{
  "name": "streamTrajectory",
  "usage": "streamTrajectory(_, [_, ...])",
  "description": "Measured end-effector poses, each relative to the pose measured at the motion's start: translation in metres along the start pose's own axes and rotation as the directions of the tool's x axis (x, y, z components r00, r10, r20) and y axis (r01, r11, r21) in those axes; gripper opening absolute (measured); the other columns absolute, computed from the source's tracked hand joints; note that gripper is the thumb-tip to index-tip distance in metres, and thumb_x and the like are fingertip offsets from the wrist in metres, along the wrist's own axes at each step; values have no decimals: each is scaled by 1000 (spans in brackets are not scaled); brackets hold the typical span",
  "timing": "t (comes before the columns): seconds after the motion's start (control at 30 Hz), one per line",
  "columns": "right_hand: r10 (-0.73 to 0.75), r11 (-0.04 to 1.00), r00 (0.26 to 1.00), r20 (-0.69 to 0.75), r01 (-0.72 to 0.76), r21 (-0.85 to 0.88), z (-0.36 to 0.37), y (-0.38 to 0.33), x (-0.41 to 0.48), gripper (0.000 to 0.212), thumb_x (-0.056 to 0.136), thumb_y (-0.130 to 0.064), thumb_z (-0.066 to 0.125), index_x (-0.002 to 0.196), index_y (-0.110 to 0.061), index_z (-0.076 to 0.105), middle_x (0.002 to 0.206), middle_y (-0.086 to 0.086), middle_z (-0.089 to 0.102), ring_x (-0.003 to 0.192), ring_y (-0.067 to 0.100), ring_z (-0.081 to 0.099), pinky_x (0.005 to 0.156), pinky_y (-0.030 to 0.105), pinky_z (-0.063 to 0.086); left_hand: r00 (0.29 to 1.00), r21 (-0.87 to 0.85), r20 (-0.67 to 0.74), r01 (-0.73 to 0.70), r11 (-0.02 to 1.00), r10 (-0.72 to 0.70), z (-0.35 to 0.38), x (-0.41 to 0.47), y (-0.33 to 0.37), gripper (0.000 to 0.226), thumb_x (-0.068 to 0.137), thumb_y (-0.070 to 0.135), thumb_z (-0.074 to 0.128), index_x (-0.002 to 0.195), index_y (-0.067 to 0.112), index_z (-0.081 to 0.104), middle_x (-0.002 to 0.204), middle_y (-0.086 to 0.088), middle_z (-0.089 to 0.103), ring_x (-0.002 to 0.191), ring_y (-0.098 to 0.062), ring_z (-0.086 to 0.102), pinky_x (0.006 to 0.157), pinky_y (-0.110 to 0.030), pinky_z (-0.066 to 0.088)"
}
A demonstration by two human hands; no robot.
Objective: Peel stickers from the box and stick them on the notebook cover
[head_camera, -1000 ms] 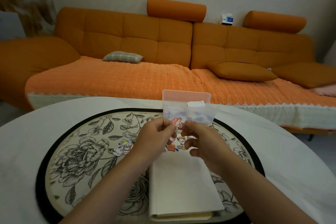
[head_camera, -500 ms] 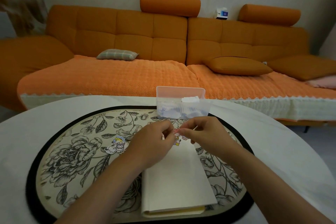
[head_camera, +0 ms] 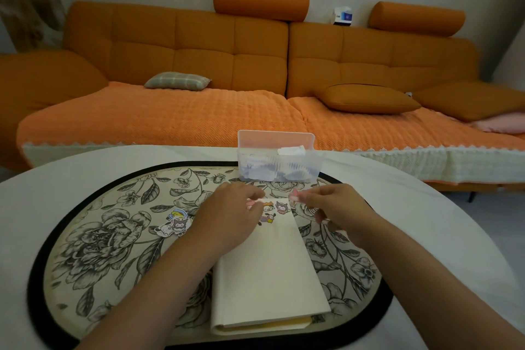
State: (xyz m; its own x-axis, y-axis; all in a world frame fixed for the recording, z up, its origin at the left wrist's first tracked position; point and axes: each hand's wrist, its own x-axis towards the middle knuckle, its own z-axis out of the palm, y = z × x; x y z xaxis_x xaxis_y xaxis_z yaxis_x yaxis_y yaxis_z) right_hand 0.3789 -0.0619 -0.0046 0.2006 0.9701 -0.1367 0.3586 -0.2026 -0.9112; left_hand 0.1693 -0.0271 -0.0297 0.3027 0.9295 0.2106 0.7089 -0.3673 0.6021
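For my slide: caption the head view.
Left hand at the stickered notebook, right hand pinching a small pink piece.

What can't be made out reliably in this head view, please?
All in the head view:
- The small pink piece pinched by the right hand is blurred; sticker or backing, unclear.
- Fingertips of the left hand are motion-blurred; whether they hold anything is unclear.
- The far-left corner of the notebook is hidden under that hand.
- Contents of the box are obscured by its frosted wall.
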Motion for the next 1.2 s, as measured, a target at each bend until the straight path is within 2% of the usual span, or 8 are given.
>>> streamTrajectory(0.07, [107, 994, 991, 81, -105, -37, 1, 3, -2, 32, 71, -46, 85, 84, -18, 79, 69, 5, 57, 51, 15, 46, 42, 21, 31, 992, 219, 77, -113, 969, 99, 7, -1, -3, 37, 96, 37, 55, 132, 33, 60, 137, 15, 54, 130, -11, 40, 109, -32, 34])
streamTrajectory(0.13, [166, 982, 981, 102, -155, -109, 4, 5, -2, 29, 73, -47, 84, 80, -19, 77, 58, 2, 47, 40, 11, 37, 39, 18, 26, 982, 308, 149, -160, 938, 119, 13, -2, -5, 44, 96, 44, 51, 140, 36, 51, 145, 17, 44, 136, -11, 32, 112, -32, 23])
streamTrajectory(0.43, [114, 974, 993, -2, -112, -196, 23, 18, 11, 38, 74, -39, 86, 75, -5, 69, 50, 0, 45, 38, 10, 37, 45, 21, 34, 981, 351, 151, -168, 921, 122, 21, -1, -9, 47, 96, 47, 47, 143, 37, 48, 147, 16, 40, 137, -10, 29, 115, -33, 20])
streamTrajectory(0.53, [103, 968, 994, -29, -107, -227, 26, 19, 14, 44, 76, -37, 84, 83, 5, 73, 47, -1, 47, 39, 11, 40, 51, 24, 36, 981, 342, 146, -169, 924, 125, 21, -2, -9, 47, 96, 47, 47, 142, 37, 49, 146, 16, 41, 136, -10, 30, 115, -33, 20])
streamTrajectory(0.73, [73, 943, 994, -79, -95, -319, 33, 20, 15, 36, 75, -38, 84, 73, -3, 75, 55, 1, 57, 51, 15, 50, 58, 27, 42, 980, 336, 132, -182, 924, 145, 21, -3, -10, 46, 96, 46, 48, 141, 37, 49, 146, 16, 41, 136, -10, 29, 114, -32, 20])
streamTrajectory(0.87, [44, 893, 993, -107, -87, -441, 38, 21, 15, 32, 75, -47, 81, 62, -20, 71, 64, 1, 69, 61, 17, 62, 67, 34, 55, 962, 292, 127, -267, 918, 240, 21, -5, -7, 42, 95, 37, 54, 136, 37, 54, 139, 18, 45, 132, -7, 32, 111, -31, 28])
streamTrajectory(1.07, [-73, 795, 985, -154, -36, -606, 37, 20, 4, 31, 77, -61, 73, 74, -31, 69, 71, -12, 68, 68, 6, 64, 65, 27, 53, 938, 278, 186, -335, 900, 291, 19, -7, -6, 35, 98, 30, 46, 129, 39, 61, 125, 21, 54, 121, -7, 39, 97, -26, 33])
streamTrajectory(1.2, [-252, 711, 948, -195, 45, -702, 40, 20, -10, 36, 82, -62, 67, 110, -40, 58, 96, -17, 63, 86, 5, 61, 64, 25, 43, 937, 283, 197, -335, 899, 287, 19, -7, -6, 35, 98, 31, 46, 129, 38, 61, 125, 20, 54, 120, -8, 40, 98, -27, 34])
